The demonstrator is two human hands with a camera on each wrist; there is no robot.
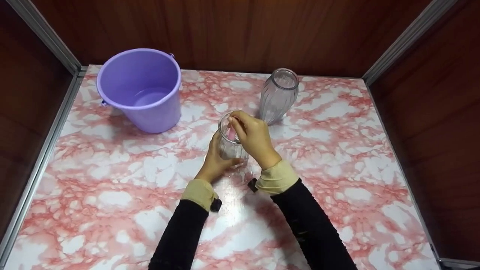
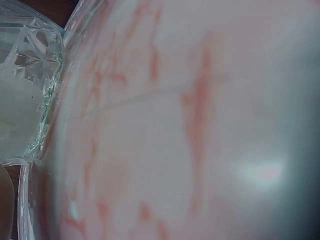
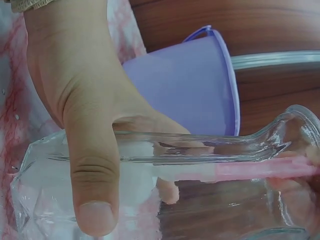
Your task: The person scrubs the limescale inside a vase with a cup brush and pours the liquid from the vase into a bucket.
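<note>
A clear ribbed glass vase (image 1: 232, 148) stands near the middle of the table, in the grip of my left hand (image 1: 217, 159). In the right wrist view, the left thumb and fingers wrap round the vase (image 3: 180, 150) low on its body. A pink rod-like handle (image 3: 260, 169) with a pale lower part runs down inside. My right hand (image 1: 255, 137) pinches its top at the vase's mouth. A whitish mass (image 3: 137, 175) fills the vase's lower part; whether it is a brush head or cloudy liquid I cannot tell. The left wrist view catches the faceted glass base (image 2: 42, 75).
Behind to the left stands a purple bucket (image 1: 157, 116). A second ribbed glass vase (image 1: 277, 101) stands behind the right hand. Red-and-white marbled covering spreads over the table (image 1: 112, 198), and brown panels (image 1: 232, 33) enclose the back and sides.
</note>
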